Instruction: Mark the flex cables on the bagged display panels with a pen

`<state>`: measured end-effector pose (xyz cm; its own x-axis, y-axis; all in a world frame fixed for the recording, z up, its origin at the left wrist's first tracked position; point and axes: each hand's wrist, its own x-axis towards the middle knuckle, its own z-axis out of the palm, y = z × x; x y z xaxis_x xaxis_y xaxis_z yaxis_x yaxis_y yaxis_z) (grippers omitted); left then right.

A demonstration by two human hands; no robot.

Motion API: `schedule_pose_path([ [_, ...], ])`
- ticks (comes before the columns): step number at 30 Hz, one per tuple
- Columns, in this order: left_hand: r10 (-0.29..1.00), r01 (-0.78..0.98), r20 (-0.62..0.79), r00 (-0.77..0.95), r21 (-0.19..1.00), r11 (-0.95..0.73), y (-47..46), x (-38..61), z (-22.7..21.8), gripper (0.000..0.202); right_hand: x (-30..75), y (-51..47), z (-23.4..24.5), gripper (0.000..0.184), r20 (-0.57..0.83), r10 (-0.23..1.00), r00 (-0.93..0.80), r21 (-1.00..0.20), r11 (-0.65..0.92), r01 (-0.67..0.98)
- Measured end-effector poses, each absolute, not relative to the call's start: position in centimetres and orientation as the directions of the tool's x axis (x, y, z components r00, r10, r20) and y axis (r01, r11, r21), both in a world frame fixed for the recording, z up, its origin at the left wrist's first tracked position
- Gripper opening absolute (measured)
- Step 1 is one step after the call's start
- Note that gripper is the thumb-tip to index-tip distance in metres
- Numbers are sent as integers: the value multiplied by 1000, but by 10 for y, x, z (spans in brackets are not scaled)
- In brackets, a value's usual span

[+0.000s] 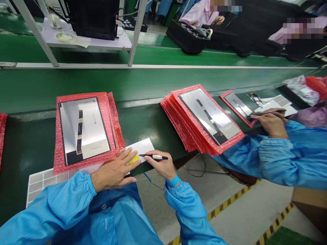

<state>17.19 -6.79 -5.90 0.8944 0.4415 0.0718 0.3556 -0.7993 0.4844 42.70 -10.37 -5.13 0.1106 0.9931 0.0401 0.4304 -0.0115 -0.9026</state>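
My left hand [114, 172] lies flat with fingers spread on a white sheet [141, 148] at the table's front edge, its fingertips on a small yellow label [134, 159]. My right hand [162, 166] pinches black-and-white tweezers [154, 157], whose tip points left at the yellow label. Just left of the sheet lies a grey display panel [84, 129] with a black-and-gold flex cable, resting on red bubble wrap [60, 163].
A stack of red bubble-wrap sheets [178, 119] with another panel [209, 115] on top sits to the right. A co-worker's hand [272, 124] in a blue sleeve holds a tool over a third panel [238, 107]. A green conveyor belt [153, 83] runs behind. A white gridded sheet [42, 182] lies under my left arm.
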Motion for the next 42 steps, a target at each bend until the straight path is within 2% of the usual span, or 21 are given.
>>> schedule_pose_path([
  [6,437,358,61,897,477,-802,-68,172,-61,70,426,-105,-51,7,103,993,54,-879,66,473],
  [12,451,345,109,886,494,-798,-70,171,-66,71,427,-105,-53,8,132,989,63,-879,87,470],
  [22,444,349,109,889,467,-813,-69,172,-63,70,428,-104,-54,5,162,986,25,-866,130,482],
  [28,438,340,119,891,464,-818,-68,172,-63,70,427,-104,-51,6,126,991,32,-878,97,469],
  [42,445,353,109,889,456,-817,-69,172,-62,70,432,-105,-54,11,-51,993,108,-929,-87,360],
])
